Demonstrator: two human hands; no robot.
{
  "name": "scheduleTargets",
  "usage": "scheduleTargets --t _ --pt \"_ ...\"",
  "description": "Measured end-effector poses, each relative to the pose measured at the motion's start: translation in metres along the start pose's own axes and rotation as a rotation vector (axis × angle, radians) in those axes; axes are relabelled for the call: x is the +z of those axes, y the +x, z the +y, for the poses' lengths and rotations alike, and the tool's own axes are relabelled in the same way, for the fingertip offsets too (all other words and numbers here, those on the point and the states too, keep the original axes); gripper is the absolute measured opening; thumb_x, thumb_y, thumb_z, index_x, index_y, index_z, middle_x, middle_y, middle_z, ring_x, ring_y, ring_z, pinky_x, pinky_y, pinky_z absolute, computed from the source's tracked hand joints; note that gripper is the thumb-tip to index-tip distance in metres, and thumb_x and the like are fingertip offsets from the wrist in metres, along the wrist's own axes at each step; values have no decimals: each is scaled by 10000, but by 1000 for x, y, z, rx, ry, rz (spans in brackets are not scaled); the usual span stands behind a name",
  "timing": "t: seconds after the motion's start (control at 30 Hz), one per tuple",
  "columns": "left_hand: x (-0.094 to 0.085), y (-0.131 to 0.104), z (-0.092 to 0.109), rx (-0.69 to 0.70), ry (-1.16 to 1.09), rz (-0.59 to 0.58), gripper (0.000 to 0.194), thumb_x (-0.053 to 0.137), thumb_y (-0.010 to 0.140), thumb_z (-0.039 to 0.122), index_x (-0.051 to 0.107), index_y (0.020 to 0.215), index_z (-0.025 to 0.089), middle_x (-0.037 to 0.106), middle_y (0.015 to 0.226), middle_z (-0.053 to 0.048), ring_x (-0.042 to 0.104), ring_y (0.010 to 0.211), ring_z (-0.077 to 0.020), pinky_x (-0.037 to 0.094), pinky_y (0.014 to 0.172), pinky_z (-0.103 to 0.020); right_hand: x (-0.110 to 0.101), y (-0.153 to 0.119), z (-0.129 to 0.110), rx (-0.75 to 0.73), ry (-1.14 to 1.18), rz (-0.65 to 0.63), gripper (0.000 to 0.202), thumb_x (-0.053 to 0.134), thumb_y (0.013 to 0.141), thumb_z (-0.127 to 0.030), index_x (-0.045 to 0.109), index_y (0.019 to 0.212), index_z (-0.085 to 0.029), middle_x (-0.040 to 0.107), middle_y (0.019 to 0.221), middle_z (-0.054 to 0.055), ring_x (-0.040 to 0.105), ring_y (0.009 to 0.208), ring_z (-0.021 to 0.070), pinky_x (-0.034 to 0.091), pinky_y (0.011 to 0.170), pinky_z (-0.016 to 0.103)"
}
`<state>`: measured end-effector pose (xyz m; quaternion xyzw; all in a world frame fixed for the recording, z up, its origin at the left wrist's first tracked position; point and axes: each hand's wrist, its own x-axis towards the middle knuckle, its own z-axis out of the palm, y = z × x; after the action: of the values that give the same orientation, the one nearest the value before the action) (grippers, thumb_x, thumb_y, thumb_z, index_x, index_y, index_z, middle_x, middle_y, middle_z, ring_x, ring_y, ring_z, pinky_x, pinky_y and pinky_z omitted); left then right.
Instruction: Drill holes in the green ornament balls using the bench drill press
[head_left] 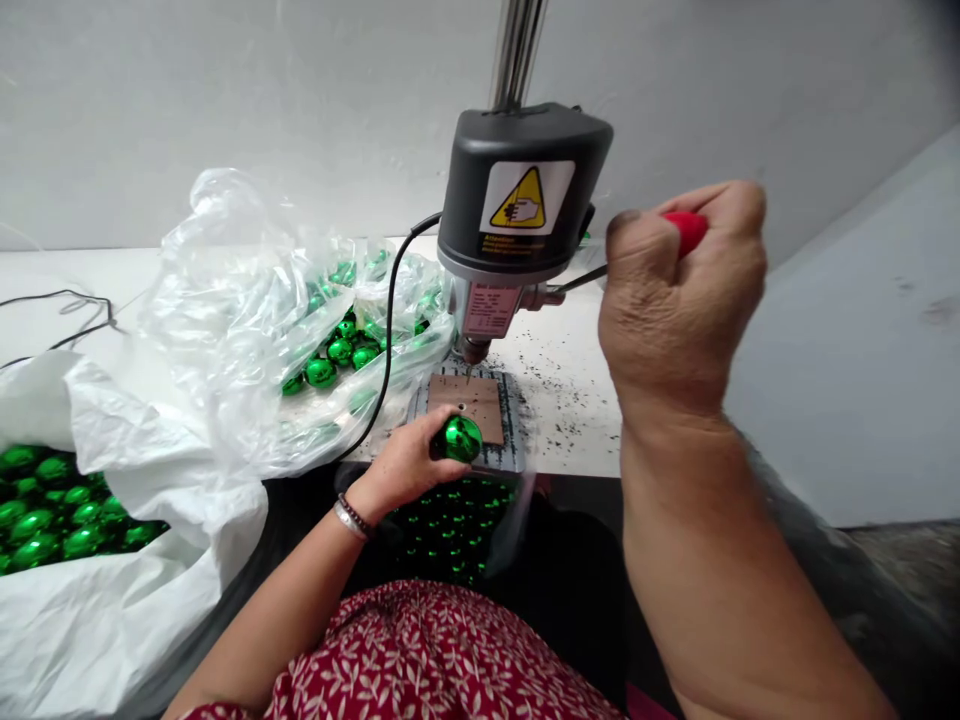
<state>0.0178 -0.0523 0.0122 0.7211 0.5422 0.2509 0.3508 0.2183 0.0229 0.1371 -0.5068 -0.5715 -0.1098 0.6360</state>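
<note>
Between thumb and fingers, my left hand (409,465) holds a shiny green ball (462,439) just in front of a brown wooden board (487,408) with a small hole in it. Above that board is a drill press (529,195), its thin bit pointing down and apart from the ball. Raised at the right, my right hand (682,300) is wrapped round the red grip (688,232) of the press lever. The fingers' far side is hidden there.
A clear plastic bag (225,300) with several green balls lies left of the press. More green balls fill a white sack (172,590) at lower left and a container below the table edge. A black cable (390,330) hangs beside the press; dark shavings (559,400) litter the white tabletop.
</note>
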Motion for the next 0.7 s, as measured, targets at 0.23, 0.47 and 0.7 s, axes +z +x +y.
scheduleTargets --t 0.23,0.47,0.7 --pt "-65 -29 -4 -128 284 132 509 668 937 363 666 1418 197 749 1349 -107 731 1067 -248 558 1012 -344 -2 2 -6 80 35 -24 128 562 935 -250 509 876 -150 528 786 -57 454 700 8 397 705 207" --pt "-154 -26 -60 -557 848 14 474 502 946 292 743 1347 215 802 1248 -107 739 1166 -325 546 1001 -343 -3 2 -7 87 67 -29 158 557 950 -278 483 880 -156 510 788 -60 449 705 6 403 718 204" --pt "-160 -16 -64 -523 857 -291 542 511 942 332 679 1447 234 739 1387 -111 732 1208 -295 536 1008 -313 -6 3 -15 165 120 -52 140 571 928 -225 463 858 -169 495 791 -64 442 719 3 406 744 194"
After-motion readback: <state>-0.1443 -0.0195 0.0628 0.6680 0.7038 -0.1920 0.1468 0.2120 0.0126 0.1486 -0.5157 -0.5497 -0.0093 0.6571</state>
